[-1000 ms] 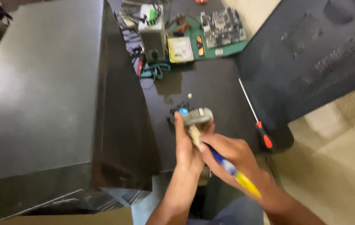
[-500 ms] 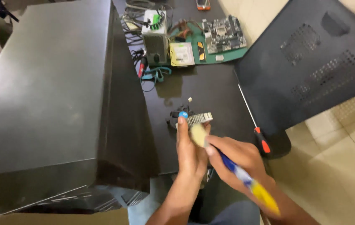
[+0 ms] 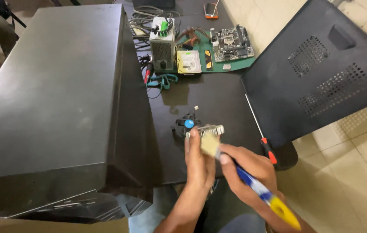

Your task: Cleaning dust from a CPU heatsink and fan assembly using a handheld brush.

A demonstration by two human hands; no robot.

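Observation:
My left hand (image 3: 198, 162) grips a small cooler, a black fan (image 3: 186, 124) with a blue hub on a finned metal heatsink (image 3: 211, 129), held on edge over the dark table (image 3: 218, 99). My right hand (image 3: 246, 172) holds a paintbrush (image 3: 259, 192) with a blue, white and yellow handle. Its pale bristles rest against the heatsink's fins, just below them.
A big dark computer case (image 3: 50, 99) fills the left. A black perforated side panel (image 3: 321, 73) leans at the right. A red-handled screwdriver (image 3: 261, 136) lies by my right hand. At the back: power supply (image 3: 162, 45), hard drive (image 3: 188, 61), motherboard (image 3: 231, 43), cables, phone (image 3: 210, 9).
The view has shifted, so the hands and the cooler sit a little lower in the picture. The brush bristles have moved slightly across the fins. My left hand's grip is the same.

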